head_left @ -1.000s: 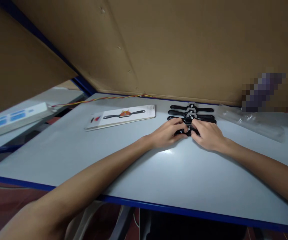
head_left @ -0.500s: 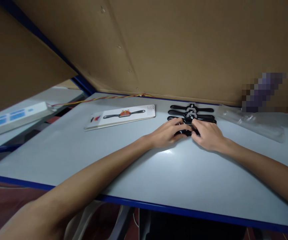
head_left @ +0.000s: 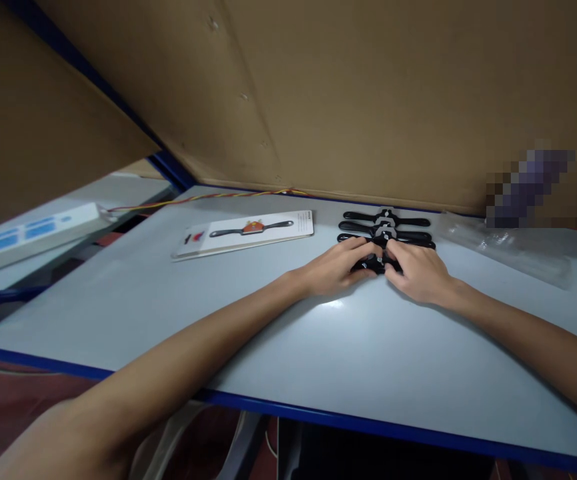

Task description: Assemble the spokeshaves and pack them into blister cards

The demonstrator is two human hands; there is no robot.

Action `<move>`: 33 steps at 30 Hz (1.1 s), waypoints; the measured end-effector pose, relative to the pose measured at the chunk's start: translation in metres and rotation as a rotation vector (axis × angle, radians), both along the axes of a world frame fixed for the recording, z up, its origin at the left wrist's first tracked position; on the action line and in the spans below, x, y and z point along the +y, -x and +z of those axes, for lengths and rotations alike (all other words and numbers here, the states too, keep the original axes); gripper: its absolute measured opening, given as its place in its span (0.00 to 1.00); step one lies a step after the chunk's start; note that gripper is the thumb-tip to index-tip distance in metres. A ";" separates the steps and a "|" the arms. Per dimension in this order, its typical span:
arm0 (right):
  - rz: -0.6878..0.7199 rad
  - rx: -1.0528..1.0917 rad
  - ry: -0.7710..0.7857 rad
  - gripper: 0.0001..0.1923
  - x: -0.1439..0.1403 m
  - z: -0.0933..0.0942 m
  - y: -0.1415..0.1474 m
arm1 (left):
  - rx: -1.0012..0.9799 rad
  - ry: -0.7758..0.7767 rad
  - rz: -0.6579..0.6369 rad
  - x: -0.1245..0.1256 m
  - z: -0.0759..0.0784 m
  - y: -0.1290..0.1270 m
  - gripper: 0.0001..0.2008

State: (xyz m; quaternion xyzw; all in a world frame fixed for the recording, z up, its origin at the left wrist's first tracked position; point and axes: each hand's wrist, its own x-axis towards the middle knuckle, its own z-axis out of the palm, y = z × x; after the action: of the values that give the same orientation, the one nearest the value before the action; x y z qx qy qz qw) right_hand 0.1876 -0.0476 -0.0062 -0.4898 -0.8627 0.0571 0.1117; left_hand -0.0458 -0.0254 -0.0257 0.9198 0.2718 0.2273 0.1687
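Observation:
Both hands are at the near end of a row of black two-handled spokeshaves (head_left: 385, 219) on the table. My left hand (head_left: 335, 268) is closed around the left side of the nearest spokeshave (head_left: 379, 263), thumb in front and fingers over it. From the other side my right hand (head_left: 421, 270) grips its right handle, which is mostly covered. Only the dark middle with a small shiny part shows between my fingertips. Just beyond my knuckles lie several more spokeshaves, parallel and close together, with grey metal at their centres.
A printed card package (head_left: 248, 233) picturing a spokeshave lies to the left. Clear plastic bags (head_left: 508, 248) lie right of the row. A cardboard wall (head_left: 368, 100) rises behind the table (head_left: 278, 347). Red and yellow wires run along the back to a white power strip (head_left: 38, 230).
The view has shifted slightly. Both hands stay on the nearest spokeshave, and a little more of its middle shows between my fingertips.

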 end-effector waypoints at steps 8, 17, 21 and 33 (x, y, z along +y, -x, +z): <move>0.002 0.021 0.000 0.09 0.002 -0.003 -0.001 | 0.011 0.013 0.016 0.001 -0.001 -0.001 0.09; -0.004 0.013 0.025 0.09 0.000 0.002 0.000 | 0.011 -0.035 -0.010 0.002 -0.004 0.000 0.11; -0.008 0.008 0.025 0.09 0.000 0.001 0.000 | 0.019 -0.029 -0.013 0.002 -0.004 0.001 0.12; -0.008 0.001 0.017 0.08 0.000 0.002 0.000 | 0.041 -0.025 -0.024 0.001 -0.002 0.002 0.13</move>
State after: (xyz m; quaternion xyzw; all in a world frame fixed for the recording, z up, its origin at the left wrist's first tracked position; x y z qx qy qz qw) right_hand 0.1871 -0.0476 -0.0045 -0.4941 -0.8603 0.0642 0.1082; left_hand -0.0475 -0.0242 -0.0282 0.9295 0.2615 0.2096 0.1542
